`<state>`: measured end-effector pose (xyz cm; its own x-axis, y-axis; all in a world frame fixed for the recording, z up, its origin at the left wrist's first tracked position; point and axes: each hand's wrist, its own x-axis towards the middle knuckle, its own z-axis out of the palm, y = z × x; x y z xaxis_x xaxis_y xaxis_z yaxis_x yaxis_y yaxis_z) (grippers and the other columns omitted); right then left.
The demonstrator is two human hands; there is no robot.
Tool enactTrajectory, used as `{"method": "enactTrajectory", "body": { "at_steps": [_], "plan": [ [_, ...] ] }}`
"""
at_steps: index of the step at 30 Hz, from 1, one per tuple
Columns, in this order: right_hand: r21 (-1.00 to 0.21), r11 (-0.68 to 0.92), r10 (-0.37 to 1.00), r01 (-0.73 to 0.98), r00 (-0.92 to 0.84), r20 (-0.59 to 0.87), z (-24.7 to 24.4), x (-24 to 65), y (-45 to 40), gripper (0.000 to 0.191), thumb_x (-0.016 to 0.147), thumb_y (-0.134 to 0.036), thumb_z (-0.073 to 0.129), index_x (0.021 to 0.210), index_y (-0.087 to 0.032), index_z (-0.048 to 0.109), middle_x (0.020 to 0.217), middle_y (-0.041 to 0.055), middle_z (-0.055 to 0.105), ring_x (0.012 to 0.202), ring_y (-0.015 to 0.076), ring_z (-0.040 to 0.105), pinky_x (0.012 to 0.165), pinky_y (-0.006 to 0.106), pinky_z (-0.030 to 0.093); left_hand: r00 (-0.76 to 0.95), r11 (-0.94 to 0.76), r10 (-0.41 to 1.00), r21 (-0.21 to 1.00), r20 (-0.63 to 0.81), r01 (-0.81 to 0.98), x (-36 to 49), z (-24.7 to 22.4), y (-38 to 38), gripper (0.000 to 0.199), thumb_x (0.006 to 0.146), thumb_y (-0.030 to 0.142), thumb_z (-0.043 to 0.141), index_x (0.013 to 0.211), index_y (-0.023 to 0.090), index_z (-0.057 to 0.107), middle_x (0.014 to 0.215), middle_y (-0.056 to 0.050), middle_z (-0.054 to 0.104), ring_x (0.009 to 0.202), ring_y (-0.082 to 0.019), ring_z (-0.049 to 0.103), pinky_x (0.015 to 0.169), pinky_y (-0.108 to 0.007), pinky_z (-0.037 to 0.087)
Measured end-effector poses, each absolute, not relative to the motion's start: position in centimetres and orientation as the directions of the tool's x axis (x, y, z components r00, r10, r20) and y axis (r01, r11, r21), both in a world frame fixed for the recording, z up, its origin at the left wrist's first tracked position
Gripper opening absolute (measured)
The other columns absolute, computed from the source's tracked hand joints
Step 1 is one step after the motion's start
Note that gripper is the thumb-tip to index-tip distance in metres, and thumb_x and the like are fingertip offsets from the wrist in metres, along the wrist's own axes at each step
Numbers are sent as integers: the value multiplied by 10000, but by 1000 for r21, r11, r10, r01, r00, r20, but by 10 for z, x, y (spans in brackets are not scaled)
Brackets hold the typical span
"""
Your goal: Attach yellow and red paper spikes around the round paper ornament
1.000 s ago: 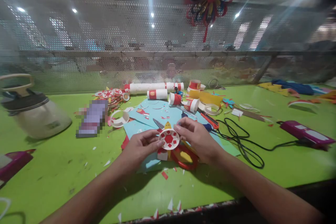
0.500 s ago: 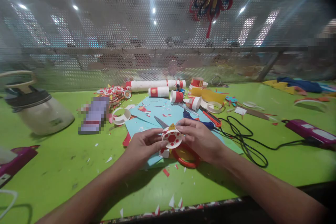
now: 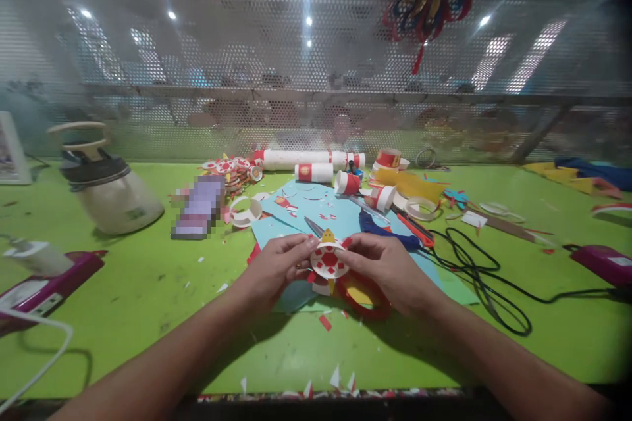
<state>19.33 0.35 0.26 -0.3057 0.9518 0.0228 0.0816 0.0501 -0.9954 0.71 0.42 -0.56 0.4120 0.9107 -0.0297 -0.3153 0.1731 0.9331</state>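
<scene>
Between my two hands is a small paper turtle, a round white disc with red patches, a yellow head on top and a yellow tail below. My left hand pinches its left edge, fingers closed. On the other side, my right hand grips the right edge between thumb and fingers. Scissors with red handles lie under the turtle and my right hand, their blade pointing away. Beneath them are light blue paper sheets.
Behind lie paper cups, a pile of turtle pieces and a blurred phone. A glue gun with a black cable is at right. A jug and power strip stand left. Paper scraps litter the green table.
The view has swung left, so things sit farther right. The turtle has turned to face me more squarely, and its red feet and yellow tail now show. Both hands still hold it.
</scene>
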Motion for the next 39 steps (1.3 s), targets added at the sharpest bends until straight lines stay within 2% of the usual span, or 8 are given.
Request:
{"method": "enactTrajectory", "body": {
  "at_steps": [8, 15, 17, 21, 23, 26, 32, 39],
  "plan": [
    [-994, 51, 954, 93, -300, 21, -1, 193, 4, 212, 718, -368, 709, 747, -162, 670, 714, 8, 616, 609, 106, 526, 573, 241, 425, 442, 257, 890, 925, -113, -281, 0, -10, 10, 192, 755, 299, 675, 827, 122, 689, 806, -71, 655, 707, -148, 595, 667, -286, 494],
    [-998, 0, 955, 58, -296, -18, -4, 193, 4, 214, 693, -366, 736, 727, -162, 680, 712, 7, 606, 625, 111, 537, 590, 251, 438, 447, 317, 877, 909, -174, -269, -2, -11, 13, 118, 729, 235, 679, 742, 118, 674, 699, -53, 639, 610, -126, 583, 597, -252, 470],
    [-999, -45, 950, 5, -308, -44, -6, 193, 6, 214, 704, -362, 733, 714, -157, 673, 706, 5, 608, 617, 102, 533, 596, 247, 434, 451, 328, 874, 904, -181, -273, -1, -11, 13, 159, 744, 268, 668, 765, 112, 683, 706, -68, 653, 627, -132, 591, 614, -251, 469],
    [-958, -163, 931, -234, -357, -71, -10, 195, 12, 192, 735, -330, 724, 765, -150, 665, 743, 18, 633, 659, 102, 564, 670, 249, 455, 457, 317, 874, 906, -165, -280, 0, -9, 12, 280, 793, 363, 623, 893, 111, 693, 806, -101, 676, 743, -158, 613, 721, -274, 475],
    [-927, -203, 931, -315, -354, -84, -10, 197, 16, 189, 739, -311, 725, 764, -133, 665, 666, 4, 604, 621, 88, 546, 654, 226, 453, 473, 260, 875, 925, -105, -275, 1, -7, 11, 291, 809, 372, 601, 916, 118, 694, 904, -120, 677, 838, -184, 609, 756, -292, 474],
    [-889, -243, 932, -389, -348, -102, -9, 200, 18, 195, 741, -299, 725, 740, -114, 664, 506, -50, 474, 525, 68, 472, 585, 198, 435, 508, 179, 860, 959, -46, -218, 1, -7, 8, 277, 798, 353, 623, 952, 134, 696, 1010, -130, 665, 909, -205, 592, 781, -320, 471],
    [-847, -288, 915, -446, -390, -105, -6, 199, 18, 171, 744, -258, 723, 791, -98, 686, 440, -87, 355, 473, 62, 403, 551, 194, 427, 501, 104, 864, 990, -40, -100, 2, -12, 8, 202, 747, 306, 692, 880, 154, 695, 905, -82, 693, 758, -159, 617, 773, -327, 464],
    [-871, -255, 896, -420, -442, -49, -5, 198, 16, 196, 789, -290, 678, 766, -96, 701, 510, -35, 485, 505, 68, 460, 547, 184, 433, 456, 42, 890, 995, 3, -89, 3, -9, 7, 120, 746, 266, 692, 767, 148, 705, 705, -30, 692, 682, -123, 608, 688, -246, 455]
  ]
}}
